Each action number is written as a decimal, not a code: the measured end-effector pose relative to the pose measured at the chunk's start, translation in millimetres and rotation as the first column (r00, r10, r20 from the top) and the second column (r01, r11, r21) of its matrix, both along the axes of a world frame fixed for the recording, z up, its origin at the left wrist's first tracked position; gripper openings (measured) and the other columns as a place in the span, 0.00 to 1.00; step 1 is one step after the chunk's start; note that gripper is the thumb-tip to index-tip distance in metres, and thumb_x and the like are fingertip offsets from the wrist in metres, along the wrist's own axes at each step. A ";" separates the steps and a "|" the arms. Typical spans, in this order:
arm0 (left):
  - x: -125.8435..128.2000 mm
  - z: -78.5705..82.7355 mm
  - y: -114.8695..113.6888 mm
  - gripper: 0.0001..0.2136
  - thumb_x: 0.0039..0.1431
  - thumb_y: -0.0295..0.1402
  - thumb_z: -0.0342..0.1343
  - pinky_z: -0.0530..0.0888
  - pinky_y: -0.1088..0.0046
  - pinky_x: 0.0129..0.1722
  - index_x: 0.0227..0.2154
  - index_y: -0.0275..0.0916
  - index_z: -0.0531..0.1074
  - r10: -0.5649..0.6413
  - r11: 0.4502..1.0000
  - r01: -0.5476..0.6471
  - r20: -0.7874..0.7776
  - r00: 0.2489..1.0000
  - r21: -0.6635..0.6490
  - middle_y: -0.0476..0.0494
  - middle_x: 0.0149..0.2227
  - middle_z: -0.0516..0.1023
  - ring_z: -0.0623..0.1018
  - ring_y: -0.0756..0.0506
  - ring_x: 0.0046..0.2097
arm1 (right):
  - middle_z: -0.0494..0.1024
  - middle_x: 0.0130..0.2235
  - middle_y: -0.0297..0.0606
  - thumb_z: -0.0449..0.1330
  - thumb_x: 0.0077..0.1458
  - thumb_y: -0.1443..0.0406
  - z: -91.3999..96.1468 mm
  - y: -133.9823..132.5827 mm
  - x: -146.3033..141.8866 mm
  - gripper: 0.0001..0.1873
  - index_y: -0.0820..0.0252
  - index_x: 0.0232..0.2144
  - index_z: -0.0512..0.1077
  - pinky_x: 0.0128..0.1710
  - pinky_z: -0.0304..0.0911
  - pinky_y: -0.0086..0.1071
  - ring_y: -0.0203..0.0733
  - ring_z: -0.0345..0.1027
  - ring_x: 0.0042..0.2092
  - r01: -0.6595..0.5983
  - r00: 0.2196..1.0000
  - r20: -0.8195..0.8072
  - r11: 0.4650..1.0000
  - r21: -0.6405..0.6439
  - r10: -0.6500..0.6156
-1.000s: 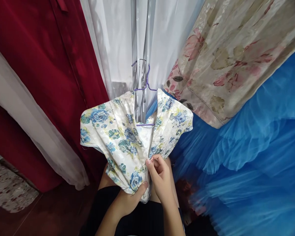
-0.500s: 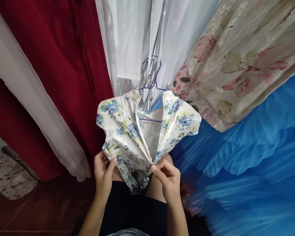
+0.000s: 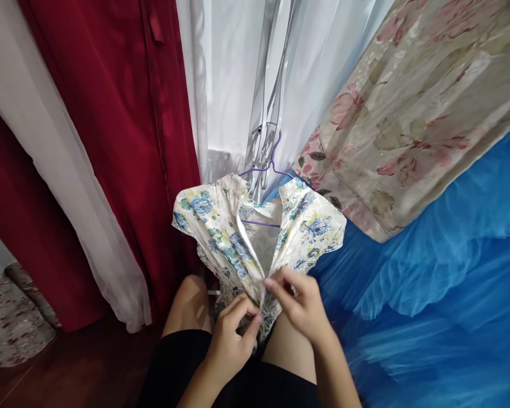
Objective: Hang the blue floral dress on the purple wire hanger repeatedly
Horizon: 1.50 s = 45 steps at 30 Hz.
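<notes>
A white short-sleeved blouse [image 3: 232, 235] with blue flowers hangs in front of me on a thin purple hanger [image 3: 273, 158]. Its front is spread in a deep V at the neck and meets lower down. My left hand [image 3: 237, 328] pinches the front edge just below where the two sides meet. Slightly higher, my right hand [image 3: 297, 297] has thumb and fingers closed on the right edge of the opening. Whatever fastener lies under the fingertips is too small to make out. The lower part of the blouse is partly hidden behind my hands.
Dark red cloth [image 3: 153, 141] and a pale sheer panel [image 3: 80, 187] hang at left. Behind the hanger are white fabric [image 3: 227, 73] and clear strips [image 3: 263, 73]. A beige floral cloth [image 3: 408, 124] and blue tulle [image 3: 429, 328] fill the right. My knees are beneath the blouse.
My left hand has left the blouse's left side edge and moved right to the front opening. The right hand stays near the opening. The blouse appears slightly lower in view.
</notes>
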<state>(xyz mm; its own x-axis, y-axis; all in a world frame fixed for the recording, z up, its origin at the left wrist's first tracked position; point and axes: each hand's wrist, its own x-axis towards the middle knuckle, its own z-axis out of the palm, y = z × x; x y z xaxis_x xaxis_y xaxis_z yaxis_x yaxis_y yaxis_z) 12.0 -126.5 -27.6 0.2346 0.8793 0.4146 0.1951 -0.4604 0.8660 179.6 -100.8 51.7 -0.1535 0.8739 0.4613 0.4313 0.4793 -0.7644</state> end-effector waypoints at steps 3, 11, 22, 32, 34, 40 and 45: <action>-3.3 13.5 0.5 0.09 0.67 0.29 0.50 0.68 0.72 0.36 0.28 0.40 0.64 -0.042 0.999 0.045 -0.146 0.988 0.013 0.46 0.31 0.69 0.73 0.46 0.35 | 0.61 0.22 0.29 0.62 0.62 0.62 53.2 54.2 9.5 0.18 0.56 0.21 0.65 0.27 0.50 0.32 0.35 0.53 0.25 0.015 0.993 0.105 0.959 0.284 -0.046; -5.2 20.2 13.5 0.06 0.60 0.25 0.53 0.69 0.72 0.35 0.29 0.41 0.67 -0.135 0.990 0.113 -0.392 0.910 -0.081 0.47 0.33 0.73 0.75 0.46 0.35 | 0.63 0.22 0.28 0.64 0.60 0.62 109.5 108.7 2.7 0.16 0.57 0.23 0.65 0.25 0.52 0.30 0.33 0.54 0.25 0.131 0.991 -0.095 0.862 0.490 -0.096; 2.2 157.7 127.3 0.12 0.70 0.33 0.51 0.73 0.71 0.41 0.50 0.41 0.76 0.109 0.857 -0.081 -0.026 0.994 0.509 0.46 0.40 0.80 0.77 0.48 0.37 | 0.72 0.25 0.33 0.62 0.60 0.67 89.2 95.7 11.0 0.09 0.55 0.27 0.71 0.30 0.60 0.34 0.38 0.62 0.27 0.075 0.991 0.031 0.723 0.686 -0.133; -0.3 185.9 152.7 0.09 0.69 0.33 0.53 0.70 0.73 0.36 0.38 0.36 0.77 0.273 0.750 -0.199 -0.020 0.962 0.631 0.47 0.31 0.78 0.76 0.49 0.33 | 0.69 0.24 0.37 0.53 0.66 0.65 3.7 129.1 15.2 0.16 0.54 0.24 0.68 0.32 0.55 0.36 0.42 0.61 0.30 -0.034 0.938 0.292 0.790 0.613 -0.186; -19.9 186.9 166.5 0.09 0.68 0.34 0.56 0.70 0.74 0.37 0.38 0.35 0.78 0.273 0.779 -0.295 0.124 0.954 0.553 0.47 0.31 0.78 0.76 0.49 0.33 | 0.69 0.24 0.36 0.53 0.66 0.65 -10.6 120.5 15.5 0.17 0.53 0.24 0.66 0.31 0.55 0.36 0.42 0.62 0.29 -0.049 0.947 0.287 0.815 0.577 -0.146; -99.1 157.9 224.2 0.11 0.63 0.32 0.59 0.72 0.76 0.36 0.26 0.36 0.70 0.294 0.902 -0.432 0.775 0.560 -0.031 0.50 0.28 0.73 0.73 0.53 0.29 | 0.74 0.28 0.38 0.57 0.65 0.64 -9.7 91.3 5.4 0.12 0.53 0.27 0.70 0.35 0.62 0.37 0.44 0.68 0.32 -0.026 0.997 0.073 0.896 0.444 -0.007; -109.6 100.0 225.3 0.15 0.67 0.27 0.52 0.71 0.80 0.36 0.22 0.38 0.60 0.560 0.825 -0.264 0.783 0.270 -0.499 0.53 0.25 0.68 0.71 0.54 0.27 | 0.73 0.28 0.36 0.59 0.64 0.63 -8.0 73.4 -4.3 0.12 0.54 0.26 0.70 0.33 0.60 0.36 0.42 0.66 0.30 -0.015 0.999 -0.028 0.923 0.384 0.028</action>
